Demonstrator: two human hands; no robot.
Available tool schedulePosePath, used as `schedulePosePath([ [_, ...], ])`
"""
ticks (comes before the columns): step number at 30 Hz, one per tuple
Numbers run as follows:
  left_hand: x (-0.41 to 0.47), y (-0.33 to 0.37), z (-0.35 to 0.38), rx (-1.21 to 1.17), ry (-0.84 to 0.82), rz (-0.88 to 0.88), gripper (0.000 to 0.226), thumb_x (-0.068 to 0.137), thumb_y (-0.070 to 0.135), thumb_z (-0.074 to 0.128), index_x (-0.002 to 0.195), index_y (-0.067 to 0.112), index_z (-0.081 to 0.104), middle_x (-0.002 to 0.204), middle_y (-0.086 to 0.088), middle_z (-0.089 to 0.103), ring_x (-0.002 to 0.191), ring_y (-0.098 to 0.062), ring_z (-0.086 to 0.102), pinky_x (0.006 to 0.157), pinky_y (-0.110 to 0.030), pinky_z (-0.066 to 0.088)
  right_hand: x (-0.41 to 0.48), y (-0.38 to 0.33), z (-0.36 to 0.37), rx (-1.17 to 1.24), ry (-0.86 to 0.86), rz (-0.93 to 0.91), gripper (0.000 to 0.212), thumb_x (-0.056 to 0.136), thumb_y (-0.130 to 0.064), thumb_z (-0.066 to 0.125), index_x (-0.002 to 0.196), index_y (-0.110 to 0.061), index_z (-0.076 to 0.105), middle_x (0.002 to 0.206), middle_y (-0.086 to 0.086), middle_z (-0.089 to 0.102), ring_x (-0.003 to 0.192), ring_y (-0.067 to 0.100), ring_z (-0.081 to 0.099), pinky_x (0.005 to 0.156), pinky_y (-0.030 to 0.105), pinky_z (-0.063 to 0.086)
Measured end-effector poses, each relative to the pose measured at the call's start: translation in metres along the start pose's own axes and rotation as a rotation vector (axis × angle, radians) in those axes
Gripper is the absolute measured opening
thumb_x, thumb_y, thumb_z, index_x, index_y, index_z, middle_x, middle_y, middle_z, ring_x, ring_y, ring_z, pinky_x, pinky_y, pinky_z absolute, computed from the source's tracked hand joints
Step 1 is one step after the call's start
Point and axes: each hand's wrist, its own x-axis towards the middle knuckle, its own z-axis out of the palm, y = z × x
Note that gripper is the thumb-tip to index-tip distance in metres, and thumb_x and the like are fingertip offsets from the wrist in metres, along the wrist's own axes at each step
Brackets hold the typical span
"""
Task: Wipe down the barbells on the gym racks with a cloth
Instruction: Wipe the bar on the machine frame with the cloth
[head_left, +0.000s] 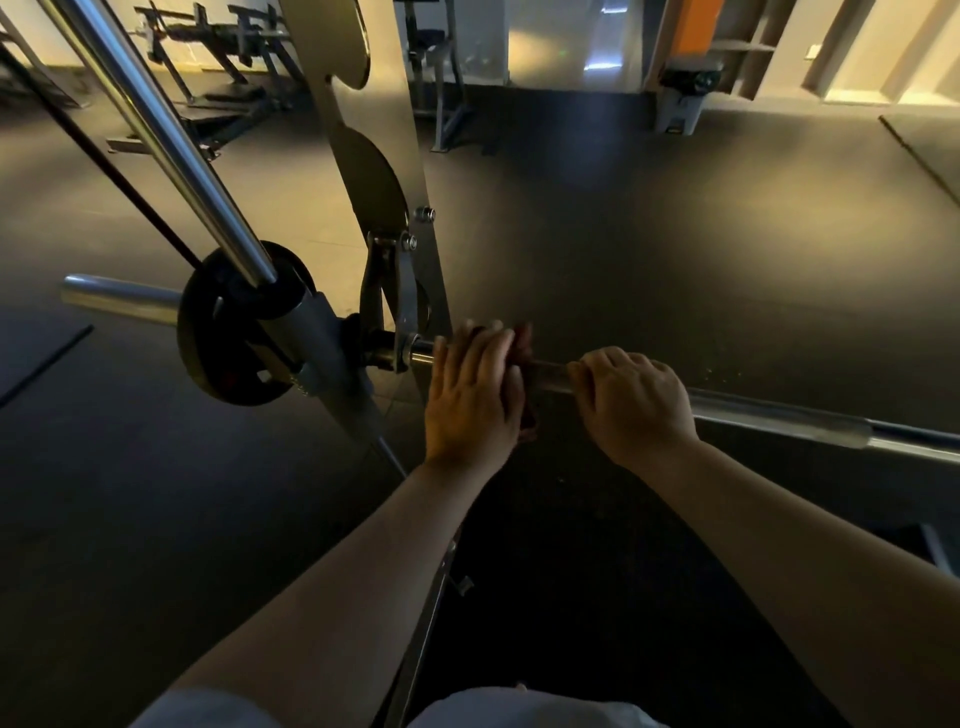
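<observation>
Head view: the left hand (475, 395) – centre frame – curled its grip over a red cloth (529, 423) on the barbell (779, 417); the right hand (634, 400) (just beside) clasped the barbell bare.

Single head-worn wide-angle view, facing forward and down. It sits close above the left hand (470, 395) and right hand (636, 402) at the barbell (779, 418). The gym floor (675, 234) fills the far field.
</observation>
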Motion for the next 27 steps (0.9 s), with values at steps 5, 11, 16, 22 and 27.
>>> schedulePosePath([
  [5, 0.001, 0.026, 0.011, -0.170, 0.045, -0.278, 0.048, 0.106, 0.036, 0.024, 0.144, 0.015, 0.043, 0.153, -0.006, 0.040, 0.155, -0.027, 0.011, 0.122, -0.056, 0.024, -0.001, -0.003, -0.004, 0.006, -0.036, -0.010, 0.048, 0.106, -0.046, 0.023, 0.107, -0.023, 0.065, 0.103, -0.003, 0.068, 0.092, 0.019, 0.065, 0.089, 0.036, 0.050],
  [11, -0.016, 0.055, 0.028, -0.115, -0.081, -0.063, 0.061, 0.099, 0.037, 0.052, 0.152, 0.012, 0.034, 0.158, -0.008, 0.035, 0.155, -0.024, -0.004, 0.124, -0.055, 0.012, 0.002, 0.013, -0.011, 0.010, -0.179, -0.112, 0.033, 0.108, -0.045, 0.035, 0.121, -0.024, 0.058, 0.119, -0.002, 0.064, 0.104, 0.018, 0.064, 0.092, 0.036, 0.051],
  [16, -0.001, 0.030, 0.012, -0.026, 0.004, -0.094, 0.037, 0.107, 0.036, 0.037, 0.136, 0.018, 0.051, 0.143, -0.002, 0.052, 0.150, -0.022, 0.026, 0.126, -0.050, 0.014, -0.006, 0.037, -0.020, 0.007, -0.184, -0.051, 0.048, 0.107, -0.053, 0.019, 0.109, -0.025, 0.058, 0.102, -0.003, 0.064, 0.085, 0.016, 0.063, 0.079, 0.036, 0.053],
  [22, -0.002, 0.090, 0.024, -0.265, -0.035, -0.383, 0.038, 0.105, 0.033, 0.034, 0.139, 0.025, 0.048, 0.152, 0.004, 0.041, 0.155, -0.014, 0.004, 0.124, -0.055, 0.020, -0.010, 0.048, -0.017, 0.002, -0.164, -0.091, 0.030, 0.106, -0.048, 0.037, 0.115, -0.027, 0.057, 0.108, -0.006, 0.064, 0.092, 0.013, 0.063, 0.084, 0.033, 0.052],
  [27, 0.001, 0.066, 0.007, -0.059, -0.107, -0.032, 0.041, 0.106, 0.038, 0.031, 0.134, 0.020, 0.054, 0.140, -0.001, 0.057, 0.147, -0.017, 0.033, 0.125, -0.045, 0.016, -0.011, 0.058, -0.020, 0.011, -0.137, -0.111, 0.044, 0.105, -0.051, 0.022, 0.110, -0.027, 0.058, 0.102, -0.006, 0.064, 0.086, 0.015, 0.063, 0.079, 0.034, 0.053],
])
